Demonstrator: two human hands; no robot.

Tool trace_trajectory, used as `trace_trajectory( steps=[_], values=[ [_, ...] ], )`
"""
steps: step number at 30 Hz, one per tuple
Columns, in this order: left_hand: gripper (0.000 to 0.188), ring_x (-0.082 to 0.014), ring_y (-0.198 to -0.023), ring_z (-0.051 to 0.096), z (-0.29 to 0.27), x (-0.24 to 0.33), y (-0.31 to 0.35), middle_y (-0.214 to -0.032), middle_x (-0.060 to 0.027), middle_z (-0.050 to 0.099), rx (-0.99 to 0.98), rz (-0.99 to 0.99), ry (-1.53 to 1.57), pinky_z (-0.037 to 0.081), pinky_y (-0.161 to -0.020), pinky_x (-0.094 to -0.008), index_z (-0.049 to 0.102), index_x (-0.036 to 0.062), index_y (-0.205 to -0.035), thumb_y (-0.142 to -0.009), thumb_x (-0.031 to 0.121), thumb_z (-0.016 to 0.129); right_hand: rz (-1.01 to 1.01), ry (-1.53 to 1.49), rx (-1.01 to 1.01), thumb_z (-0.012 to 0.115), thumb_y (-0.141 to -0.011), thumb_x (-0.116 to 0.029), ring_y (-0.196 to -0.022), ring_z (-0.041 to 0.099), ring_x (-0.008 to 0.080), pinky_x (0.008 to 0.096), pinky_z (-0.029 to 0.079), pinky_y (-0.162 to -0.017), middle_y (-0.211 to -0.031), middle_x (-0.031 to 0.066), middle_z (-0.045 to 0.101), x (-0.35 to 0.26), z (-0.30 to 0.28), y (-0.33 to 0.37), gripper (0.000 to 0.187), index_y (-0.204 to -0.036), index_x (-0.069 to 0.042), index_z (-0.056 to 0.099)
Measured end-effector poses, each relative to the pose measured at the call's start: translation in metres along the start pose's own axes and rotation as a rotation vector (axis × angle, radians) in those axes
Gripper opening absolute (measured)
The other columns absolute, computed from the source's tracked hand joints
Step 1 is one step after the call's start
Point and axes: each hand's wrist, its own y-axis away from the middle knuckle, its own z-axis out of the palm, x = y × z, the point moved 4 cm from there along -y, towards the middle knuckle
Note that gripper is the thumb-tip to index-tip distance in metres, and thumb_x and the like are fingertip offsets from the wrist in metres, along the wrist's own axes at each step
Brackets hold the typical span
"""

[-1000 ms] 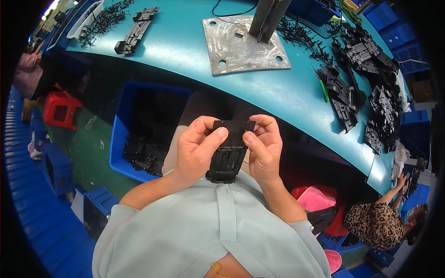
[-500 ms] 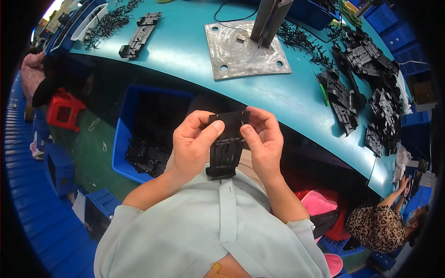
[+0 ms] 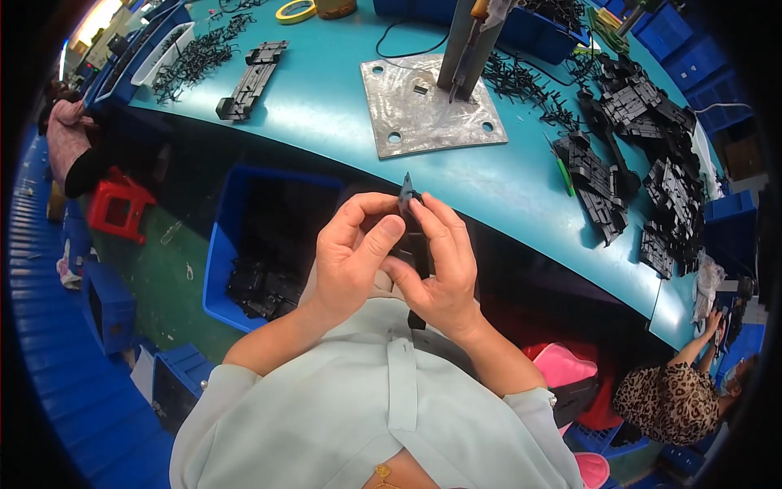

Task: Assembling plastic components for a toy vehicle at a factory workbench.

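Between my two hands, in front of my body, a long black plastic part [image 3: 421, 254] stands turned edge-on. My left hand [image 3: 352, 248] grips its upper end between thumb and fingers. My right hand [image 3: 441, 265] closes round the other side, its fingertips near the top edge and its thumb lower down. Most of the part's face is hidden by the fingers, and its lower end shows just above my shirt. Beyond my hands, a metal base plate [image 3: 391, 102] with an upright post rests on the teal table [image 3: 326, 134].
A similar black part [image 3: 254, 81] lies on the table at left, near thin black pieces [image 3: 199, 57]. Many black parts [image 3: 652, 114] are heaped at right beside a green tool [image 3: 565, 175]. A blue bin [image 3: 220, 261] holding black parts stands below. At lower right sits another person [image 3: 668, 399].
The black part has been turned from face-up to edge-on between my hands. My right hand has shifted left and its fingers have moved along the part. The view has tilted slightly.
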Motion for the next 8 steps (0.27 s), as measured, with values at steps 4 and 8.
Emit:
trace_trajectory(
  steps=[4, 8],
  values=[
    [0.026, -0.0082, -0.085, 0.056, -0.007, -0.009, -0.005, -0.105, -0.0055, 0.056, -0.029, -0.112, -0.024, 0.048, -0.075, -0.0213, 0.055, -0.0018, -0.113, -0.088, -0.002, 0.057, 0.164, -0.277, 0.014, 0.07, -0.078, -0.008, -0.098, 0.06, 0.0215, 0.0311, 0.049, -0.085, -0.116, 0.017, 0.056, 0.01, -0.004, -0.001, 0.044, -0.118, 0.003, 0.054],
    [0.037, -0.0118, -0.093, 0.05, -0.015, -0.009, -0.015, -0.113, -0.0072, 0.049, 0.058, 0.066, -0.412, 0.047, -0.074, -0.0218, 0.054, 0.0012, -0.119, -0.083, -0.002, 0.061, 0.527, -0.974, -0.044, 0.055, -0.092, -0.016, -0.103, 0.057, 0.0186, 0.0296, 0.044, -0.092, -0.116, 0.0112, 0.059, 0.027, 0.001, 0.008, 0.039, -0.127, -0.001, 0.047]
  ],
)
